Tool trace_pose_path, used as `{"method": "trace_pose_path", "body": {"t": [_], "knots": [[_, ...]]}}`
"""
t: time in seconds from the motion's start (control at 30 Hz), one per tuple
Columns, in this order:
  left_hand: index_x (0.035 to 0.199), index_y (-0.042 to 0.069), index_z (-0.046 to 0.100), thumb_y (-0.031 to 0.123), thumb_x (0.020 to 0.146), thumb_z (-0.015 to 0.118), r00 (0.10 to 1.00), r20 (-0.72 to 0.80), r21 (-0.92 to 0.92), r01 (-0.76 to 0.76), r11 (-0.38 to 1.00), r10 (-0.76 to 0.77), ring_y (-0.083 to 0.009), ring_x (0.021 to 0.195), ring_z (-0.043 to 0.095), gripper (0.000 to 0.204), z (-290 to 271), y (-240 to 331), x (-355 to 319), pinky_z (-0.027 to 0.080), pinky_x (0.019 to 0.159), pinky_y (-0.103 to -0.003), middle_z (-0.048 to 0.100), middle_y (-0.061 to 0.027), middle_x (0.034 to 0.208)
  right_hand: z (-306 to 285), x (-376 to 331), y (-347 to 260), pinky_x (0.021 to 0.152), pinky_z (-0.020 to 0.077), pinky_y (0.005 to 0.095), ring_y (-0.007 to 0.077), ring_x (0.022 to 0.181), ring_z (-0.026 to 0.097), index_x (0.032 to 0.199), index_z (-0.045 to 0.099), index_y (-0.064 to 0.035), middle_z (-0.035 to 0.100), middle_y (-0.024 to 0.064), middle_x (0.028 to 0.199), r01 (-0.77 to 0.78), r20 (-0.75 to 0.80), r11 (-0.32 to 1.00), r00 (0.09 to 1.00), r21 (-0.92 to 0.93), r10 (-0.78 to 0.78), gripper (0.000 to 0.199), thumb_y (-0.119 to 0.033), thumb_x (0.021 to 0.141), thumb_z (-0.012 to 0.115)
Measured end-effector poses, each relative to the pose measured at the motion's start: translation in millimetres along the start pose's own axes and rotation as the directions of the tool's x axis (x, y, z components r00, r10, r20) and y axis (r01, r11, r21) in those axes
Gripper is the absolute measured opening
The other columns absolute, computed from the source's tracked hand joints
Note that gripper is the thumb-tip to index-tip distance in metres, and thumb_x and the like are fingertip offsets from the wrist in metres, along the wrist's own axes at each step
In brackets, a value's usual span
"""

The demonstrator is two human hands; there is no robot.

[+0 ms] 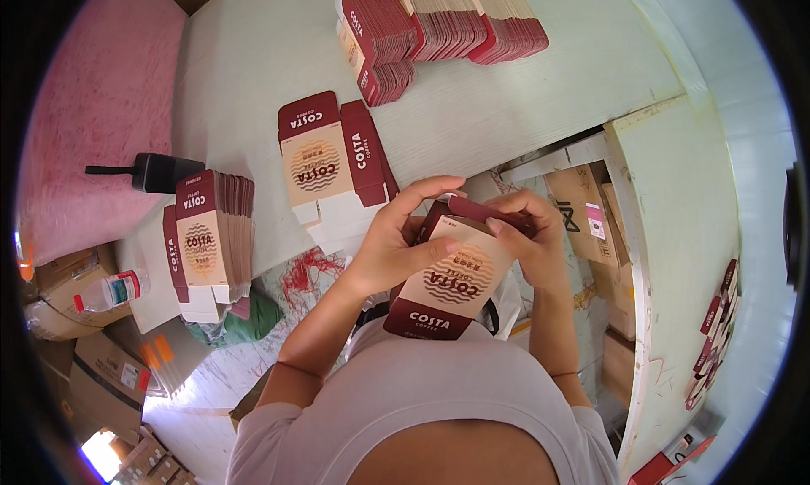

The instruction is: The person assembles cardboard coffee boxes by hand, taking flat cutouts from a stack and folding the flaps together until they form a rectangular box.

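Close to my chest I hold a maroon and cream cardboard box (451,287), opened out into its boxy shape and tilted. My left hand (392,245) grips its left side, the thumb lying on the cream front panel. My right hand (536,232) is closed on the upper right corner, its thumb by the maroon end flap; some fingertips are hidden behind the carton. Just beyond my left hand, flat unfolded cartons (316,164) of the same print lie on the table.
The pale table (472,126) bears long rows of flat cartons (447,29) at the far side. Another carton stack (215,232) stands at left, near a black object (169,173) and a plastic bottle (114,291). Brown boxes (591,215) fill a shelf at right.
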State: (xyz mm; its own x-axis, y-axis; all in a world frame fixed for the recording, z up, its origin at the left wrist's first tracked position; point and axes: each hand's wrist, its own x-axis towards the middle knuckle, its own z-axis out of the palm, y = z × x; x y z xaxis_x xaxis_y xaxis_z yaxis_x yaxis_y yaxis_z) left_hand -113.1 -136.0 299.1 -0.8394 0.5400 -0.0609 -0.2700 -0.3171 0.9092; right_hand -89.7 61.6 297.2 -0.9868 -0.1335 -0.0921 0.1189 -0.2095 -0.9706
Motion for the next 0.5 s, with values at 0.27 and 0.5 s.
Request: {"method": "trace_pose_path", "body": {"t": [0.27,0.5], "knots": [[0.115,-0.001,0.048,-0.003,0.081,0.057,0.997,-0.025,0.057,-0.07,0.996,0.071,-0.0167,0.101,0.054,0.035,-2.1,-8.7,-0.6,0.048,0.083,-0.028,0.05,-0.0113,0.115,-1.5,-4.3,5.4,0.082,0.0435,0.0291,0.0165,0.095,0.056,0.09,0.058,0.0005,0.057,0.0116,0.106,0.006,0.018,0.992,1.0,0.129,-0.008,0.011,0.003,0.079,0.055],[0.11,0.002,0.051,-0.005,0.081,0.055,0.99,-0.143,-0.093,-0.023,0.995,0.01,-0.0119,0.094,0.054,0.03,-6.5,-9.2,-10.1,0.047,0.079,-0.027,0.051,-0.005,0.108,13.6,-15.9,23.8,0.09,0.0372,0.0317,0.0207,0.104,0.05,0.111,0.051,0.0017,0.054,0.0138,0.113,0.286,0.043,0.933,0.958,-0.22,-0.284,0.03,-0.006,0.082,0.054]]}}
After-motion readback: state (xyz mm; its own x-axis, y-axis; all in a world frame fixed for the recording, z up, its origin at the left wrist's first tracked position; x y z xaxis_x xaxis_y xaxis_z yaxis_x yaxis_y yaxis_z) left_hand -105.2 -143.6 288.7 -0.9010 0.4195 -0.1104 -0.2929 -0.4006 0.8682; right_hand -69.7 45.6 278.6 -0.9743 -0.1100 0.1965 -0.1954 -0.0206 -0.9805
